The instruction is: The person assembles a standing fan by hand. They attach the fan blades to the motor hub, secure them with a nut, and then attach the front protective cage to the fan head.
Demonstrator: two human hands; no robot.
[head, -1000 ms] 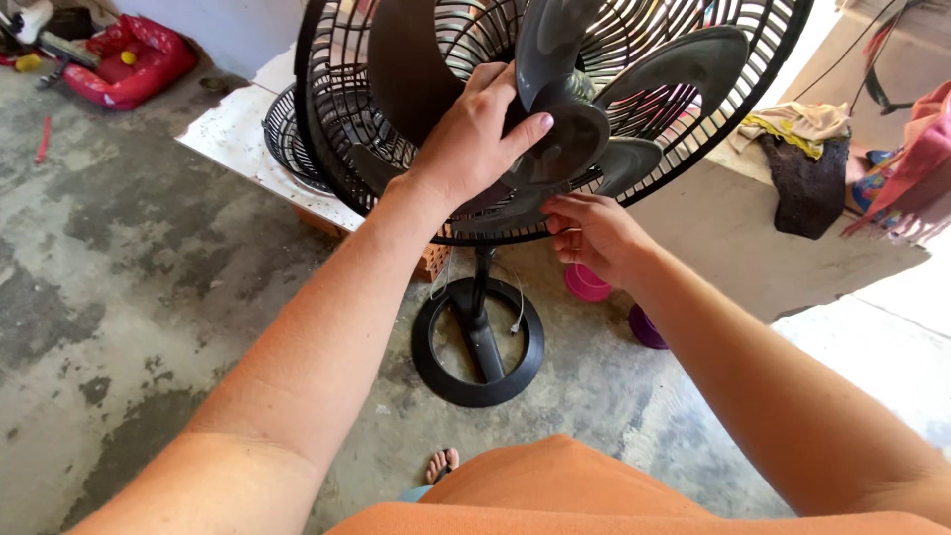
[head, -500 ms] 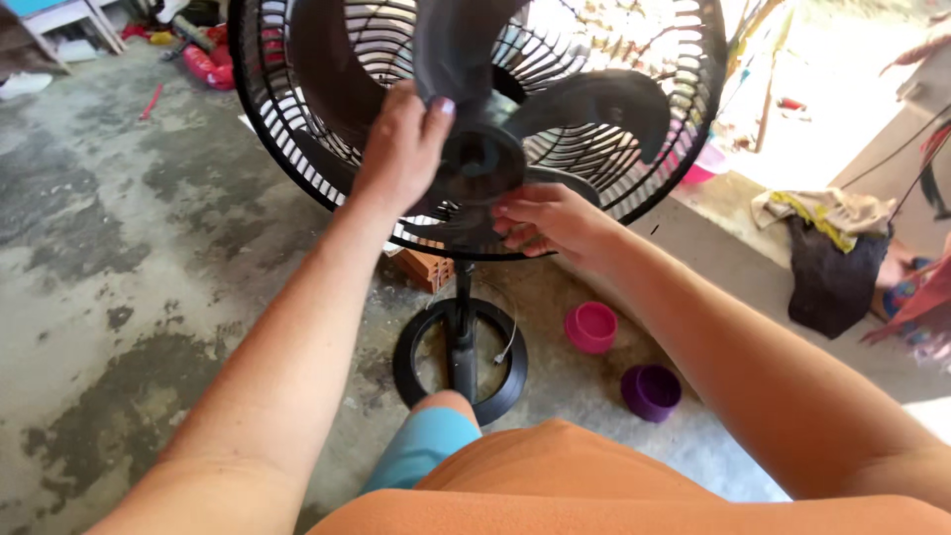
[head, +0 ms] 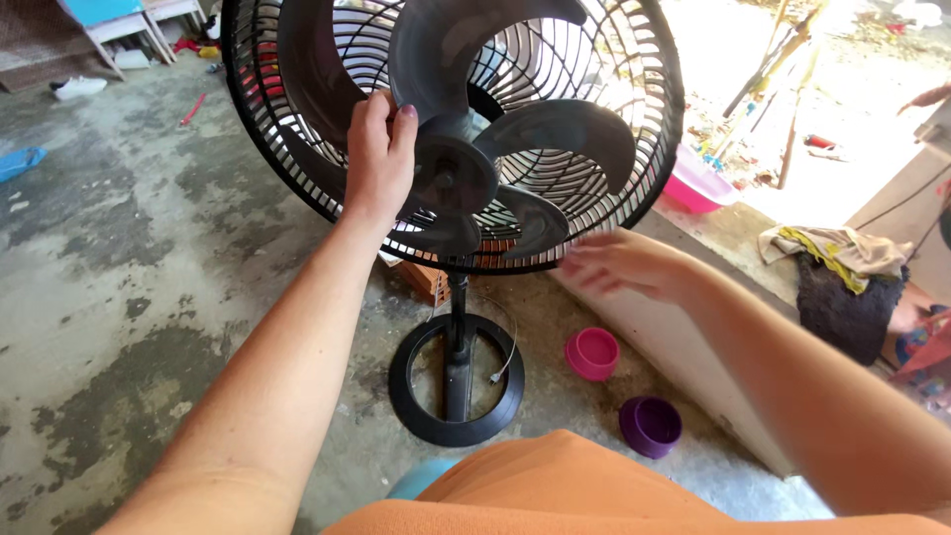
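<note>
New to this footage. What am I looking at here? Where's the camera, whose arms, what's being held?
There is no machine here: the camera sits on a person's head and looks down, so the two bare arms coming up from the bottom edge are that person's own. In front of them stands a pedestal fan with its front grille off, so the grey blades are exposed against the black rear guard. The left hand grips the blades beside the hub. The right hand is open and blurred, just below the guard's rim, holding nothing. The fan's round base rests on a stained concrete floor. Beside it on the floor are a pink bowl and a purple bowl. Further right, cloths lie in a heap on a ledge.
</note>
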